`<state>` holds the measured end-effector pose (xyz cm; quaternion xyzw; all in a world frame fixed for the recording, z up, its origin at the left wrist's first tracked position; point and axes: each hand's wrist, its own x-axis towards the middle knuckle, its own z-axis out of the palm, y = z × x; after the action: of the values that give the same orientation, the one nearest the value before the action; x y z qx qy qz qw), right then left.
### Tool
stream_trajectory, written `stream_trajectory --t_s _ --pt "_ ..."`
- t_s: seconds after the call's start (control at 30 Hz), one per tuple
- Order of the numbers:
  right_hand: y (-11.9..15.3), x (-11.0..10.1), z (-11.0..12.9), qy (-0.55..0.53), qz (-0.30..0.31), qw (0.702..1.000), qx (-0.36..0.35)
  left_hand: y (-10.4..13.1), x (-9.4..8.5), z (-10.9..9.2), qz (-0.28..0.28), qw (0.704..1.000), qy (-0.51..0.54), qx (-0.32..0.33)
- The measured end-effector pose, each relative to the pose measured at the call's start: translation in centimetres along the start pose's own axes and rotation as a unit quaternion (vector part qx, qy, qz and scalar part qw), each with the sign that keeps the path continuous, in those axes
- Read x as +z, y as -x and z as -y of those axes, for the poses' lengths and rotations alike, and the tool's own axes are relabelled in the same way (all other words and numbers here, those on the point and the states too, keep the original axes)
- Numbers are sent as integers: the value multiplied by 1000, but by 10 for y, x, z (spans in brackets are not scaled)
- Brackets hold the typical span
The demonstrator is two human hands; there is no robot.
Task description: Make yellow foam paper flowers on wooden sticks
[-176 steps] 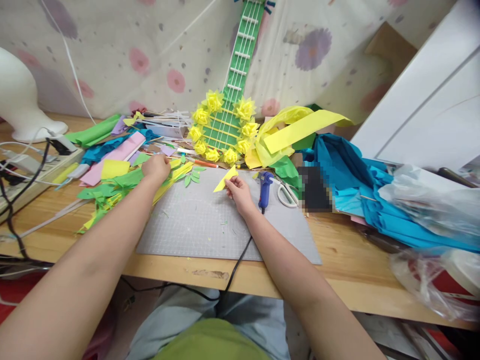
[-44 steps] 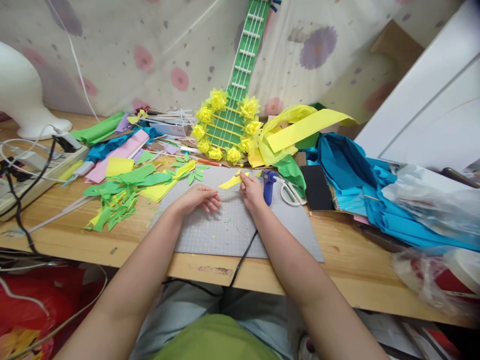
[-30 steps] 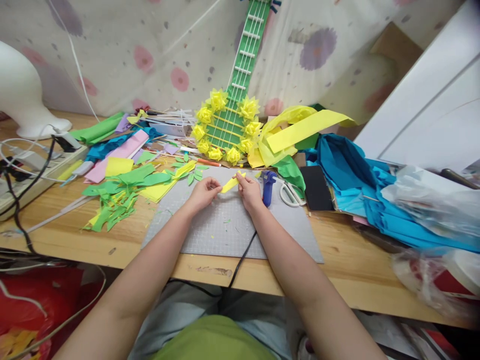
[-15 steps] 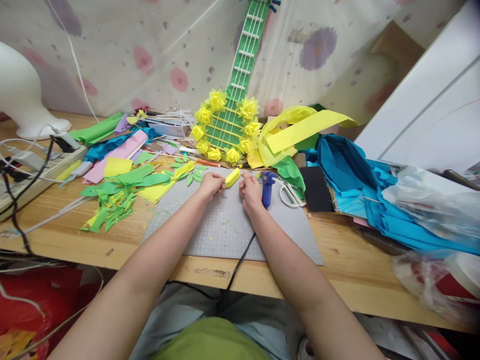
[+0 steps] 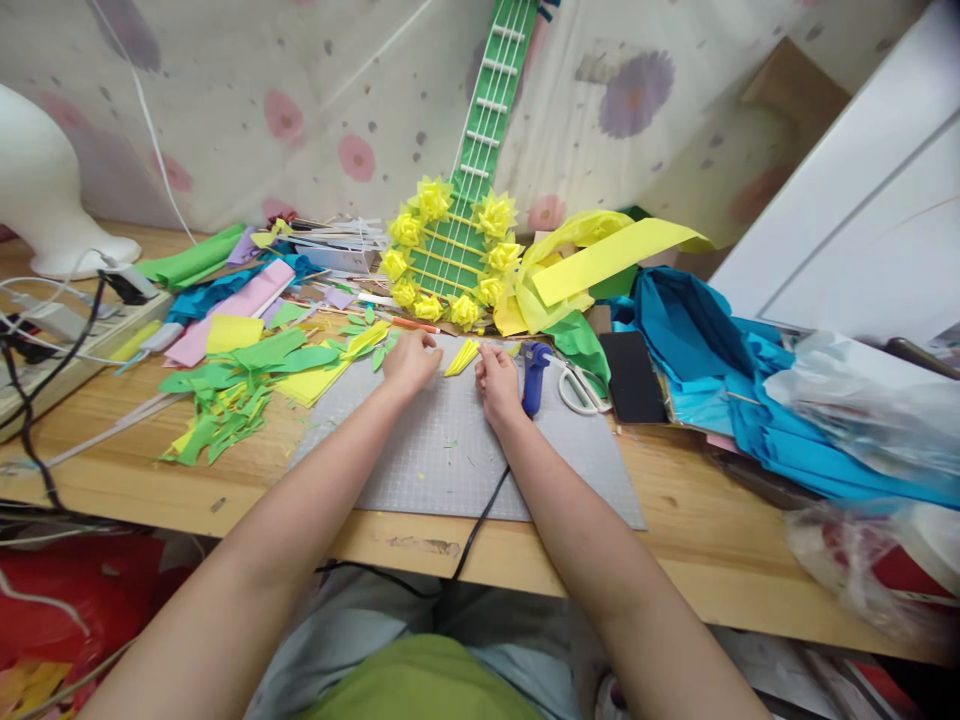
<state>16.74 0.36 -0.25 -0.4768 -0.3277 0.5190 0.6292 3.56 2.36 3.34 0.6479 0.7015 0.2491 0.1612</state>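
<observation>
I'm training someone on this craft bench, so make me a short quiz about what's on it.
1. Which thing lies between the right hand and the scissors?
A. Pink paper
B. Blue glue gun
C. White head form
2. True or false: yellow flowers edge the body of the green guitar.
3. Fill in the color: the cutting mat under the hands is ____.

Key: 1 B; 2 true; 3 gray.
</observation>
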Motion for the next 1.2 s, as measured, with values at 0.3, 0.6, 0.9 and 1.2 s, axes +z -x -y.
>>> stream_trajectory --t_s 0.3,0.6,0.9,1.2 --pt "2 2 0 -7 11 1000 -2 -40 -37 63 -114 982 -150 -26" --pt "1 1 -1 -2 17 1000 -7 -40 -45 67 -196 979 -49 -4" --pt "10 7 -2 67 99 992 -32 -7 -22 25 -72 896 438 3" --pt "15 10 -3 83 164 983 -18 33 3 14 160 776 602 -101"
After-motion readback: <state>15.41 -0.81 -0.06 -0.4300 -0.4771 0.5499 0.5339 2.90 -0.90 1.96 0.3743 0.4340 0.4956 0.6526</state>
